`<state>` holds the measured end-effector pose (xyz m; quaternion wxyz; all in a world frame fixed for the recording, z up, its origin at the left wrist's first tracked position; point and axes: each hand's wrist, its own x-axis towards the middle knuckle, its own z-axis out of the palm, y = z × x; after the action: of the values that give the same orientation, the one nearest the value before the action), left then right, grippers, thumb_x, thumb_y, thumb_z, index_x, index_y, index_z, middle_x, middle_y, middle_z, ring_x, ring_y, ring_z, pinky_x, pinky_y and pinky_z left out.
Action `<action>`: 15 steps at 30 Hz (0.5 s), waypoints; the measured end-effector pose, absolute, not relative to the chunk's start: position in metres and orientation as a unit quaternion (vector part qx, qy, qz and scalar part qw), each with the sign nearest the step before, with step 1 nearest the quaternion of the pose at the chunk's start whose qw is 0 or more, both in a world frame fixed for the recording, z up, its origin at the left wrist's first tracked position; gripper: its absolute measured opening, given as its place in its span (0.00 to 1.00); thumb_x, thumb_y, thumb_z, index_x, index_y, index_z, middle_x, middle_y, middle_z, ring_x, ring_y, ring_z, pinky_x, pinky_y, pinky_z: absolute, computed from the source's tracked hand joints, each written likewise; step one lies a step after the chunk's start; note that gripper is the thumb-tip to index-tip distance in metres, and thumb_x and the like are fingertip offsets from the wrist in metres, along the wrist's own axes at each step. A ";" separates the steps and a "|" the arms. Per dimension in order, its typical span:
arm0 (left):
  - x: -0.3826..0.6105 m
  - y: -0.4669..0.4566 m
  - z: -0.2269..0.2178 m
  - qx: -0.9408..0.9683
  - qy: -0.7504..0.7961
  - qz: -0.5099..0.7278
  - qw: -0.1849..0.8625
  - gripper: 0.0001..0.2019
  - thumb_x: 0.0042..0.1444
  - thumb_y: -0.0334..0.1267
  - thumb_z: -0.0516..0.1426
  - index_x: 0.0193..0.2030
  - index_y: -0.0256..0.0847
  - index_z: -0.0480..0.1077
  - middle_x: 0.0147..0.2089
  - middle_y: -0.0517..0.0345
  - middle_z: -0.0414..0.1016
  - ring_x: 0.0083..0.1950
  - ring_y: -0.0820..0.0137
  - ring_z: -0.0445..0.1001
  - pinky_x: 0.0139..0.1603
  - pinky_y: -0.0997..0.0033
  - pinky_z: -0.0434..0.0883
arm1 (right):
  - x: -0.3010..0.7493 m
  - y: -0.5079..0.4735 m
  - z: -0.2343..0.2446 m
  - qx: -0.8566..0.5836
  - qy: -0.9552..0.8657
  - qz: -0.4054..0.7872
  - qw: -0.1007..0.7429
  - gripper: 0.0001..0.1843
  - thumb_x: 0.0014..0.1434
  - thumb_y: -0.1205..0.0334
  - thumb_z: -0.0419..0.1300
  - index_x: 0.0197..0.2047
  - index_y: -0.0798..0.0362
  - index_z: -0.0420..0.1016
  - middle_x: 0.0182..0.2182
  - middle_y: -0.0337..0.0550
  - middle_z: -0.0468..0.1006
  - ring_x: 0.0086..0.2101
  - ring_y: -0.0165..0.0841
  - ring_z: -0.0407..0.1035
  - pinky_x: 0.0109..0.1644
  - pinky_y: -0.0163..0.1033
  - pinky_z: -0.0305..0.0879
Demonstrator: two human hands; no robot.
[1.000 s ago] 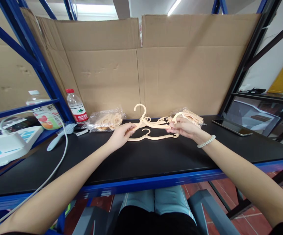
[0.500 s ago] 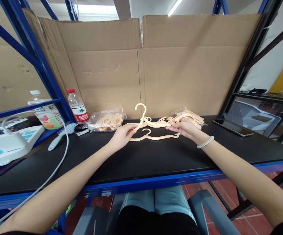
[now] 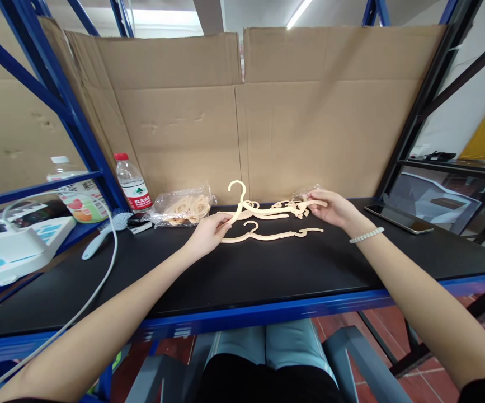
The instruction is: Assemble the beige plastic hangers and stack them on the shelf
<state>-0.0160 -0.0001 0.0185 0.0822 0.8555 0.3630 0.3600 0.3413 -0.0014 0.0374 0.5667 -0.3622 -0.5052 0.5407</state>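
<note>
My left hand (image 3: 207, 236) is closed on the left side of a cream plastic clothes hanger (image 3: 263, 211), held just above the table with its hook up. My right hand (image 3: 331, 209) pinches a slim cream plastic piece (image 3: 316, 202) near the hanger's right end; whether the two touch I cannot tell. A second cream hanger (image 3: 263, 237) lies flat on the black table in front, a narrow strip at its right end. More cream parts lie behind the held hanger, partly hidden by it.
To the left stand a clear bag of cream rings (image 3: 181, 207), a red-capped water bottle (image 3: 132, 182) and a hairbrush (image 3: 107, 232). Another clear bag (image 3: 309, 189) is mostly behind my right hand. A phone (image 3: 398, 219) lies right; cardboard (image 3: 175, 123) walls the back.
My right hand has moved right and slightly up, off the held hanger's right end, and now pinches a slim cream piece. My left hand keeps its hold, shifting slightly left with the hanger.
</note>
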 end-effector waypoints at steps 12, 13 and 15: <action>-0.015 0.000 0.017 0.850 0.379 0.350 0.104 0.12 0.58 0.37 0.53 0.46 0.38 0.70 0.42 0.52 0.76 0.38 0.68 0.75 0.40 0.68 0.73 | 0.355 -0.012 0.046 -0.465 -0.740 0.383 0.299 0.19 0.44 0.48 0.70 0.31 0.56 0.76 0.26 0.39 0.73 0.28 0.29 0.68 0.34 0.36 0.66; -0.014 -0.001 0.017 0.851 0.381 0.346 0.100 0.11 0.57 0.36 0.53 0.46 0.38 0.70 0.41 0.53 0.75 0.37 0.69 0.74 0.39 0.68 0.72 | 0.355 -0.013 0.048 -0.464 -0.768 0.354 0.264 0.20 0.46 0.46 0.69 0.27 0.56 0.75 0.23 0.38 0.71 0.27 0.29 0.66 0.32 0.35 0.64; -0.013 -0.003 0.018 0.855 0.381 0.340 0.089 0.09 0.56 0.35 0.54 0.43 0.39 0.69 0.39 0.54 0.75 0.36 0.70 0.73 0.37 0.69 0.71 | 0.355 -0.015 0.050 -0.459 -0.808 0.310 0.201 0.21 0.49 0.44 0.66 0.24 0.56 0.73 0.21 0.37 0.69 0.25 0.27 0.63 0.29 0.34 0.59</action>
<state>-0.0127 -0.0031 0.0176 0.0890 0.8554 0.3808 0.3396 0.3548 -0.0151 0.0504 0.2008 -0.4589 -0.8082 0.3098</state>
